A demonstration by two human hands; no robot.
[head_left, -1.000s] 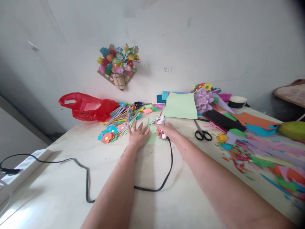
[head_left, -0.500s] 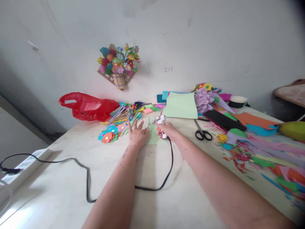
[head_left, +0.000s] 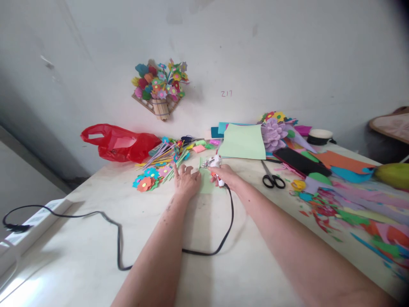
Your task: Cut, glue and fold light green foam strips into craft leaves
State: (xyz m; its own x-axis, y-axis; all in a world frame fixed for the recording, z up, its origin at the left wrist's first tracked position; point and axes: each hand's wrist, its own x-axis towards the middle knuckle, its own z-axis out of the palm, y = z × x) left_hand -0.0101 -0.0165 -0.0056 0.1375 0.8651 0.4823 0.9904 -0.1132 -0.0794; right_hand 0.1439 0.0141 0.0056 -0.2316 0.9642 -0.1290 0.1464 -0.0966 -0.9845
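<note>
The right hand [head_left: 223, 175] holds a white glue gun [head_left: 217, 160]; its grip is wrapped around the handle. The gun is above a light green sheet [head_left: 205, 186], which lies on the counter [head_left: 249, 264], and its nozzle points to the left. One cannot tell whether the nozzle touches the sheet. The left hand [head_left: 186, 179] rests palm down at the left edge of this sheet, its grip loosely spread and the fingers somewhat bent.

From the gun, a black cord [head_left: 206, 254] makes a curve on the counter, passes out of sight at the left forearm, and appears again toward the power strip [head_left: 40, 218]. To the left of the left hand lie paper flowers [head_left: 145, 183] and thin strips [head_left: 159, 157], with a red plastic bag [head_left: 126, 146] behind them. Beyond the gun, there is a larger green sheet [head_left: 242, 143]. The scissors [head_left: 273, 179] lie to the right of the right hand, well apart from it.
</note>
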